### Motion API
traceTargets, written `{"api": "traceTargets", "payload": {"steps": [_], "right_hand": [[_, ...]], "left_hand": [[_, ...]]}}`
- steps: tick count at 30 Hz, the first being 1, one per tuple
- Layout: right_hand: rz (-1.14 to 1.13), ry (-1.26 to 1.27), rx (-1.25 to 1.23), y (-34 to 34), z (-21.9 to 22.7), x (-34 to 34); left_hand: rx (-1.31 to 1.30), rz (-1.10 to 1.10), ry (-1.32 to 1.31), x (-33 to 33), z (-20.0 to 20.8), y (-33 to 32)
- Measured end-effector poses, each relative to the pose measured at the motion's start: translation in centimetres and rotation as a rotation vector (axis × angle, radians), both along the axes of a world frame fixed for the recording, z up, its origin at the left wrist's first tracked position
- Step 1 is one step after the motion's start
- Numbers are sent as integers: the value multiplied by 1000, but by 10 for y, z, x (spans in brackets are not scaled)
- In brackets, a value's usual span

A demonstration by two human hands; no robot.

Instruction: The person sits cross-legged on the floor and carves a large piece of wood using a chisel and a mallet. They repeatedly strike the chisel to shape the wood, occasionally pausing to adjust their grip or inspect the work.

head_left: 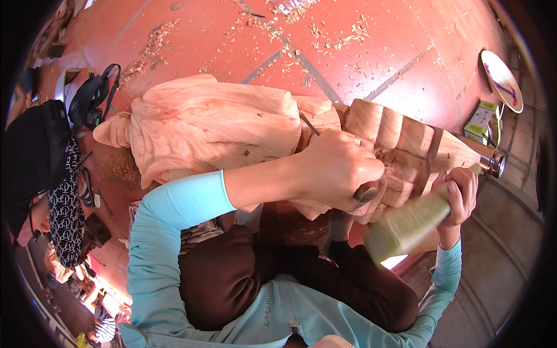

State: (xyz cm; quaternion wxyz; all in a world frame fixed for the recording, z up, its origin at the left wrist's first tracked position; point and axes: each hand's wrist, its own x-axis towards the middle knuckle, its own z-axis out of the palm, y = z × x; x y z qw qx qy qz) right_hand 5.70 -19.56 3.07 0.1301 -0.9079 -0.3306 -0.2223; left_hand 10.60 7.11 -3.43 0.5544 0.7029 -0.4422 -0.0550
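A large carved wooden figure [214, 124] with draped folds lies on its side across the floor in front of me. My left hand [336, 168] is closed round a chisel [365, 193]. Its thin blade slants up and left onto the wood, and the butt of its handle shows below my fist. On the right, my right hand [458, 197] grips a pale greenish wooden mallet [406, 229], smeared by motion. The mallet head is below and right of the chisel's butt, apart from it. Stepped blocks [389, 124] are cut into the figure's right part.
Wood chips [342, 35] lie scattered over the red tiled floor [203, 40]. A metal flask [495, 162], a green and white box [480, 120] and a conical hat [502, 81] are at the right. A black bag [93, 101] and a person in dark clothes [35, 151] are at the left.
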Motion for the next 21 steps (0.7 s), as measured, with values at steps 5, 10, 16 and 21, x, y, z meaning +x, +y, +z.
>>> {"api": "traceTargets", "payload": {"steps": [5,10,16,21], "right_hand": [[-69,159,-259,15,17,4],[11,26,59,8,-1,-3],[-24,129,116,20,15,-14],[-23,100,345,24,6,-24]], "left_hand": [[40,1,-78,0,-1,0],[-71,-41,-258,-16,-3,-3],[-145,-69,-101,-25,5,-1],[-90,-30,-171,-22,6,7]]}}
